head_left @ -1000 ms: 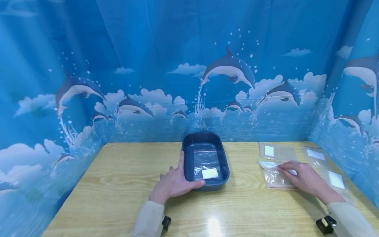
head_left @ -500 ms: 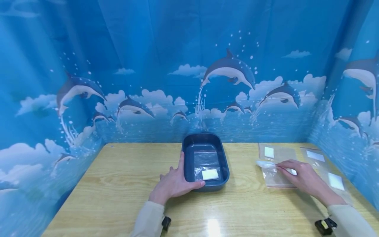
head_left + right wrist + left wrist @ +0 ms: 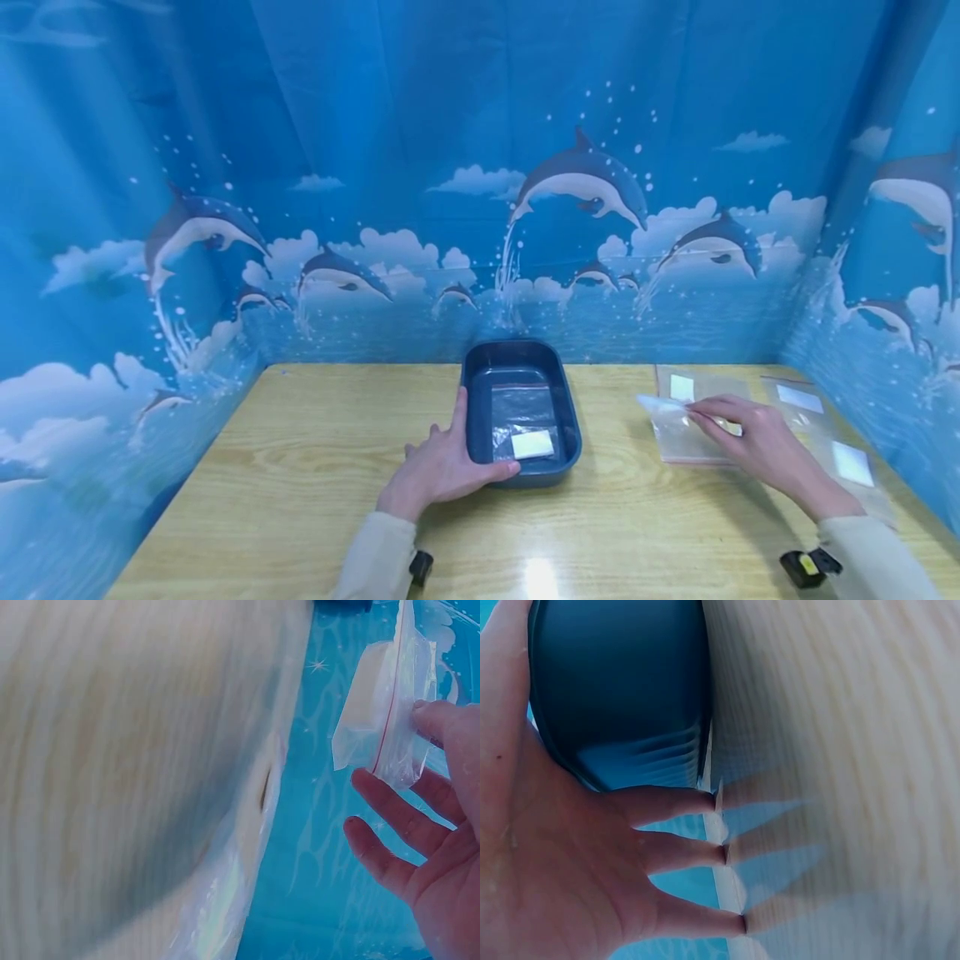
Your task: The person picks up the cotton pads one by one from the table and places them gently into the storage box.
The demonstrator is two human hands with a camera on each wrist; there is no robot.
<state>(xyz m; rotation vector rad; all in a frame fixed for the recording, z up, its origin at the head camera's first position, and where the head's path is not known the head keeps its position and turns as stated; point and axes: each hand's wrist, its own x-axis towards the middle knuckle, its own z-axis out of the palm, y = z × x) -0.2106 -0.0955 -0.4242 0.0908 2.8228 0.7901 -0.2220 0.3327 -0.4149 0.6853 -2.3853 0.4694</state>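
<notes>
My left hand [image 3: 438,475] rests at the near left corner of a dark blue plastic tray [image 3: 573,421], thumb over the near rim and index finger along the left wall. In the left wrist view its other fingers [image 3: 679,851] stretch straight to the wood surface. In the tray lies a clear zip-lock bag [image 3: 520,407] with a white rectangle at its near end. At the right, my right hand [image 3: 765,437] pinches another zip-lock bag [image 3: 367,697] between thumb and fingers. This bag's red-lined zip edge hangs toward the near side in the head view; a white piece shows in it.
Three more clear bags with white rectangles lie at the right: one at the back [image 3: 712,385], one in the far right corner [image 3: 799,397], one nearer [image 3: 852,462]. A dolphin-printed curtain [image 3: 420,275] encloses the back and sides of the wooden table [image 3: 315,467].
My right hand has lifted the pinched bag and drawn it left, its hanging zip edge moving up and left too. My left hand and the tray have stayed in place.
</notes>
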